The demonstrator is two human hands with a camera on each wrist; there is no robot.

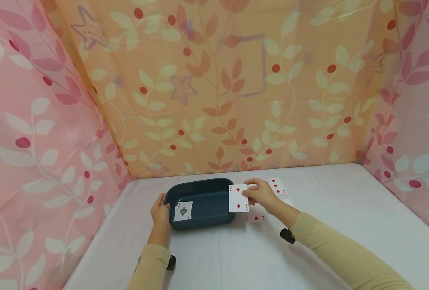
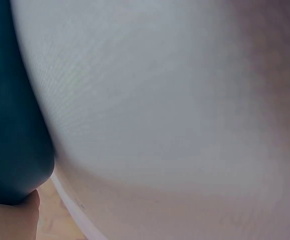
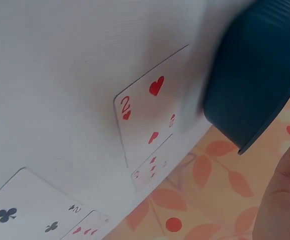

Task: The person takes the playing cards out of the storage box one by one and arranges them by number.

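A dark blue rectangular basin (image 1: 203, 220) rests on the white-covered table, tilted slightly. My left hand (image 1: 160, 215) grips its left end, thumb over the rim. Inside, toward the left, lies an ace of spades card (image 1: 187, 206). My right hand (image 1: 263, 195) pinches a two of diamonds card (image 1: 236, 199) by its right edge, face toward me, in front of the basin's right end. Below that hand lies a two of hearts card (image 1: 257, 218), also in the right wrist view (image 3: 145, 112). In the left wrist view, the basin (image 2: 15, 115) shows only its outer side.
Beyond my right hand lies a card with several hearts (image 1: 277, 187). In the right wrist view, a two of clubs card (image 3: 27, 210) and a small-looking diamonds card (image 3: 150, 170) also lie on the table (image 1: 330, 217). Patterned cloth (image 1: 214, 80) hangs at the back and sides.
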